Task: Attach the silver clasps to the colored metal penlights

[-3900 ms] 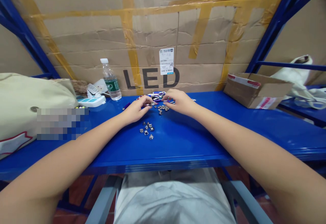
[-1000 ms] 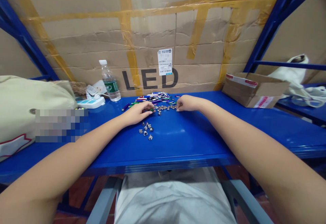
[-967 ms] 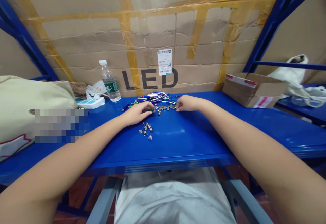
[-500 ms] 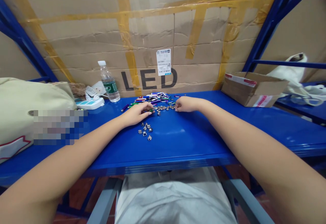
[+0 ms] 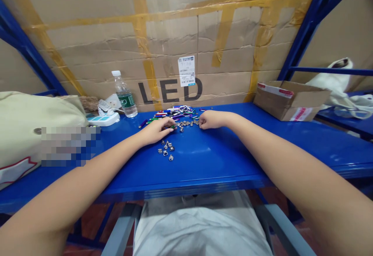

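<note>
My left hand rests on the blue table, thumb and fingers bent toward each other around a small green shiny piece, mostly hidden by the fingers. My right hand is closed, its fingertips down at the right end of a row of small round metal pieces; whatever it pinches is hidden. Behind the hands lies a pile of thin coloured metallic tubes, purple, blue, green and red. Nearer to me, below the left hand, sits a loose cluster of small silver metal parts.
A water bottle and a white power strip stand at the back left, beside a pale bag. An open cardboard box sits at the right. A large taped cardboard sheet rises behind the blue table.
My right hand has shifted very slightly left along the row of metal pieces. The left hand stays in place, and the camera view has moved a little.
</note>
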Motion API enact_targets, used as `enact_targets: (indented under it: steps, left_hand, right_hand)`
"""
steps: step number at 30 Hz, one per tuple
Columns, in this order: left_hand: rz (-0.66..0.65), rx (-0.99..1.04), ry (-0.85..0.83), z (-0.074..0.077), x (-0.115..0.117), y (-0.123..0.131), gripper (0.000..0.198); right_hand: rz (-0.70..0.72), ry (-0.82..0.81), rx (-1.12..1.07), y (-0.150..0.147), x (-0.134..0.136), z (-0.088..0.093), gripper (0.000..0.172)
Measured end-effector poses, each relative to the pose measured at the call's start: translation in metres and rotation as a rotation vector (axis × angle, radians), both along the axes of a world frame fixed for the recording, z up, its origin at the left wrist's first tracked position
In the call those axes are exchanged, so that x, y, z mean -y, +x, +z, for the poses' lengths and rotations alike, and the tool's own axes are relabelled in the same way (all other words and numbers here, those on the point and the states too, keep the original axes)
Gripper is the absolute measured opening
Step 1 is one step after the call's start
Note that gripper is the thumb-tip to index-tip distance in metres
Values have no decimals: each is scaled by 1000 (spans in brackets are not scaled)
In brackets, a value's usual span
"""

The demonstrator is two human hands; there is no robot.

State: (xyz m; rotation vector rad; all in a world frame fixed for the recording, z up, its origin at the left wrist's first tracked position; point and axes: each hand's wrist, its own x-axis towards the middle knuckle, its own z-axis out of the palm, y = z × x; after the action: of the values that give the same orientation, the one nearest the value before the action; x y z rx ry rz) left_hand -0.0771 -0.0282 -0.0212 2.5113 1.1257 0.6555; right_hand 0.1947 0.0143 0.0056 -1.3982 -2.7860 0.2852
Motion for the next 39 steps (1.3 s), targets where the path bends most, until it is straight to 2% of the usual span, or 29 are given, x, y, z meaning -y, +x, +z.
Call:
enact_targets:
  steps: [5,11,18,28,33,35,39]
  left_hand:
    - [-12,22,0,1,2,1,20]
    - [-45,86,-42,3,8,6,22]
    - [-66,149,-72,3,11,11,22]
    - [-44,138,-69,1,10,11,24]
    - [1,103,-8,1,7,8,23]
    - [15,85,3,1,5,6,23]
    - [17,81,-15,0,4,4,22]
  right_hand:
    - [105,-36,-268,-6,9,2,13]
    - [184,-1,-573,-28,25,2,15]
    - [196,-6,-680,-39,34,-1,12]
    - [183,92,-674,-41,38,1,8]
    - [74,138,-718,-31,26,2,14]
    - [48,190,-607,-25,18,0,14]
    - [101,278,-280,-19,6,-9,16]
